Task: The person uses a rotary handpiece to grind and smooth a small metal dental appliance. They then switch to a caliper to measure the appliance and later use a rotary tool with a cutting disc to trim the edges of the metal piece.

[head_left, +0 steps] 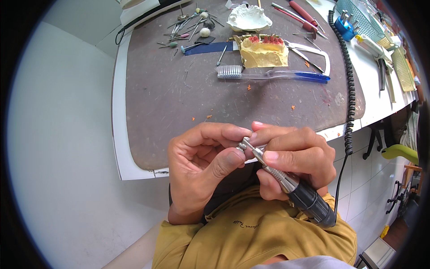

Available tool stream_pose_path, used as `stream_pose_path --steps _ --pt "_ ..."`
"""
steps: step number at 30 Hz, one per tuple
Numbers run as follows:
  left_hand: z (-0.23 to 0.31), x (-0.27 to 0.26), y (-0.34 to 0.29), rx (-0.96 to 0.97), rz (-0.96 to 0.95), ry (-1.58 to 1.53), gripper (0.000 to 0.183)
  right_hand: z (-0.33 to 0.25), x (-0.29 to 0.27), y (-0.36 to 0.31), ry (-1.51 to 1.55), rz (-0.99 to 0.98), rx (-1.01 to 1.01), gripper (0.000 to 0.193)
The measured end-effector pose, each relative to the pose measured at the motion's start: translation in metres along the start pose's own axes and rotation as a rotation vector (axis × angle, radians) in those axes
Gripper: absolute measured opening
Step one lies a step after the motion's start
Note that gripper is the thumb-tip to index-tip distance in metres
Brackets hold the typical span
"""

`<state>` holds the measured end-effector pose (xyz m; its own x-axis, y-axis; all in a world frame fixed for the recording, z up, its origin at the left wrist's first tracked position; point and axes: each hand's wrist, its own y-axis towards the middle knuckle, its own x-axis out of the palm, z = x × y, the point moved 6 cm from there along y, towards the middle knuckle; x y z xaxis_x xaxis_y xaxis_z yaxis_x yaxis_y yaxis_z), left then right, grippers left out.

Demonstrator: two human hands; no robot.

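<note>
My left hand (195,163) pinches a small, shiny metal dental crown piece (242,145) between thumb and fingertips, just beyond the table's near edge. In my right hand (302,154) is a rotary handpiece (309,199) with a silver front and black body, gripped like a pen. Its tip points up and left and meets the metal piece, or comes very close; I cannot tell which. Fingers of both hands meet around the piece and partly cover it. From the handpiece's rear a black cord (342,179) runs up to a coil.
On the brown mat (170,112) lie a toothbrush (273,75), a yellow dental model (264,53), a white plaster cast (248,18), a caliper (326,58) and several rotary burs (192,27). The coiled cord (349,85) hangs over the right side. Baskets (365,20) and pliers (385,74) stand farther right.
</note>
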<state>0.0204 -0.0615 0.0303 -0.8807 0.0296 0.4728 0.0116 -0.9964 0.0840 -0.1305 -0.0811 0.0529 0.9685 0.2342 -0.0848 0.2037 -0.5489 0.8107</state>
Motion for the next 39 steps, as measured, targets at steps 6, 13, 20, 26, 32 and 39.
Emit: stream_pose_path --steps 6,13,20,26,32,39 --pt "0.0007 0.0001 -0.0009 -0.005 0.004 0.002 0.020 -0.0035 0.0003 0.0024 0.049 0.041 0.082 0.029" --pt "0.0004 0.0001 0.0000 0.003 -0.011 -0.008 0.021 -0.0022 0.0000 0.0013 0.060 0.026 0.078 0.030" --pt "0.0011 0.0001 -0.0007 0.004 -0.013 -0.028 0.021 -0.0030 0.0012 0.0014 0.052 0.027 0.078 0.029" --pt "0.0004 0.0029 0.0009 -0.035 -0.006 -0.051 0.019 -0.0010 -0.0030 -0.0025 -0.017 -0.010 0.006 0.033" --pt "-0.0001 0.0004 0.0009 0.047 -0.043 0.026 0.017 0.0029 -0.0054 -0.0051 0.080 0.088 0.060 0.038" --pt "-0.0003 0.0010 0.0049 0.070 -0.041 0.016 0.016 0.0003 -0.0029 -0.0016 0.034 0.035 0.052 0.034"
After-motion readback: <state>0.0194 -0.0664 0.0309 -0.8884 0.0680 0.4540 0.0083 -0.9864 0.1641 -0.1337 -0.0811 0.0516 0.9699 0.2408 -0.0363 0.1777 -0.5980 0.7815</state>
